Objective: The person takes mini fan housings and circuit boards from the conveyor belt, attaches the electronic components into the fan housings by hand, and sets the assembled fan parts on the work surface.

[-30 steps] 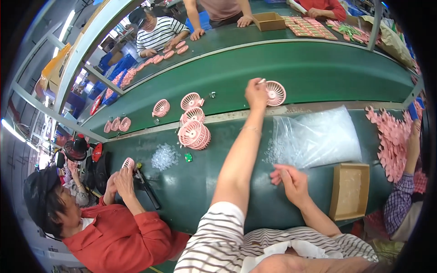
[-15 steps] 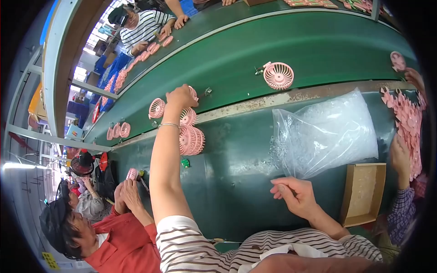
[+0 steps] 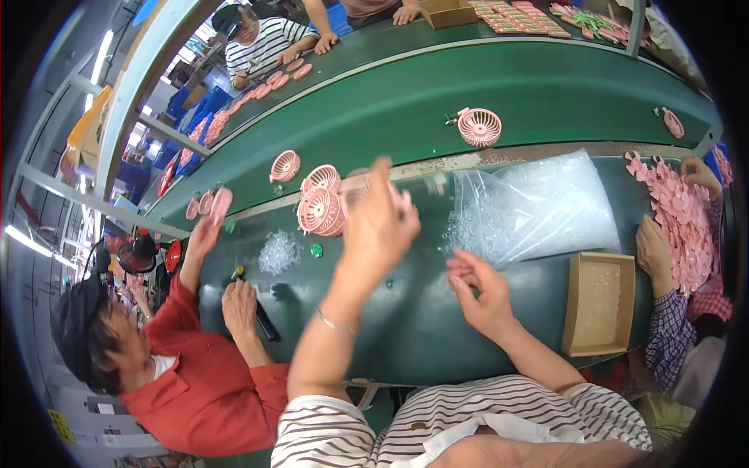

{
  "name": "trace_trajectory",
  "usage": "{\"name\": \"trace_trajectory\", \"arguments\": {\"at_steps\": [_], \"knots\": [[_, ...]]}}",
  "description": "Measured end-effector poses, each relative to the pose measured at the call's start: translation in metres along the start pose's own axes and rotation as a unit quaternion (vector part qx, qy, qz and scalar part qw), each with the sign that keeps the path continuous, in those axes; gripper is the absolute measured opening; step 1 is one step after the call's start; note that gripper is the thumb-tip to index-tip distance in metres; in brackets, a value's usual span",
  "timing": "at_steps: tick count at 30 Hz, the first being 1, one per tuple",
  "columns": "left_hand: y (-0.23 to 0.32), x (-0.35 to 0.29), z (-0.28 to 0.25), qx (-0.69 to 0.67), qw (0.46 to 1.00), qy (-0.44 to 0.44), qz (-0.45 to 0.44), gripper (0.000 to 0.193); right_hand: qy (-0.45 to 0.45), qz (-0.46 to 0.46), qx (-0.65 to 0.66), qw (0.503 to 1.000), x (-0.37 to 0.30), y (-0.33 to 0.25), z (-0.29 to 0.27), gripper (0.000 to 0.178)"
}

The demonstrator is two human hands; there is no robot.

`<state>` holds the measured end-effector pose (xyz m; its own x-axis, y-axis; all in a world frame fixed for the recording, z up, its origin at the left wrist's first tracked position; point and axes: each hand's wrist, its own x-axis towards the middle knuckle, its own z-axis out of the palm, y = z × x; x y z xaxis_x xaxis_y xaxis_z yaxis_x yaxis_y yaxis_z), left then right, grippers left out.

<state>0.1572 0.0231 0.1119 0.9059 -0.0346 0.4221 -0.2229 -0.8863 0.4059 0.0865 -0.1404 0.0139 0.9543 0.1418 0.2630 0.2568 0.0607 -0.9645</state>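
My left hand [image 3: 380, 226], smeared by motion, closes on a pink fan cage [image 3: 355, 189] above the near worktop. A small board [image 3: 436, 184] shows blurred beyond its fingers. Just left of that hand, more round, slotted pink fan cages [image 3: 320, 209] stand stacked by the belt's edge. My right hand [image 3: 484, 295] hovers at the open mouth of a clear plastic bag [image 3: 554, 210] full of small clear pieces. Its fingers are loosely bent, the thumb apart, and nothing shows between them.
A green conveyor belt [image 3: 390, 101] crosses ahead, carrying single fan cages [image 3: 479, 127]. A cardboard box [image 3: 573, 312] stands right, beside pink parts [image 3: 679, 218]. Left are a heap of clear pieces [image 3: 280, 252], a green board [image 3: 316, 250] and a co-worker in red [image 3: 211, 390]; others work nearby.
My left hand has come back from the belt toward me and to the right, bringing a fan cage. My right hand has shifted slightly forward and left. The co-worker in red has raised a pink part.
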Motion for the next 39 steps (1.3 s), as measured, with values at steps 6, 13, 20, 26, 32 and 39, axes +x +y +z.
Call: {"name": "trace_trajectory", "arguments": {"at_steps": [6,13,20,26,32,39], "knots": [[0.027,-0.114,0.004,-0.178,0.941,-0.064,-0.279,0.045,-0.113,-0.041,0.023,0.992,-0.006,-0.004,0.02,0.044],[0.016,-0.148,0.011,-0.47,0.816,0.011,-0.337,0.038,-0.137,0.159,0.098,0.973,-0.001,0.027,0.024,0.037],[-0.025,-0.15,0.008,-0.332,0.907,0.025,-0.26,0.023,-0.105,0.233,0.208,0.944,0.004,0.012,0.029,0.03],[-0.034,-0.152,0.026,-0.581,0.747,-0.079,-0.313,0.016,-0.084,0.214,0.184,0.956,0.006,0.001,0.036,0.027],[-0.03,-0.144,0.036,-0.652,0.703,-0.017,-0.283,0.009,-0.056,0.163,0.095,0.98,0.007,0.002,0.042,0.016],[-0.046,-0.141,0.048,-0.684,0.675,0.035,-0.275,0.005,-0.092,0.096,0.07,0.989,0.033,-0.004,0.035,0.023]]}}
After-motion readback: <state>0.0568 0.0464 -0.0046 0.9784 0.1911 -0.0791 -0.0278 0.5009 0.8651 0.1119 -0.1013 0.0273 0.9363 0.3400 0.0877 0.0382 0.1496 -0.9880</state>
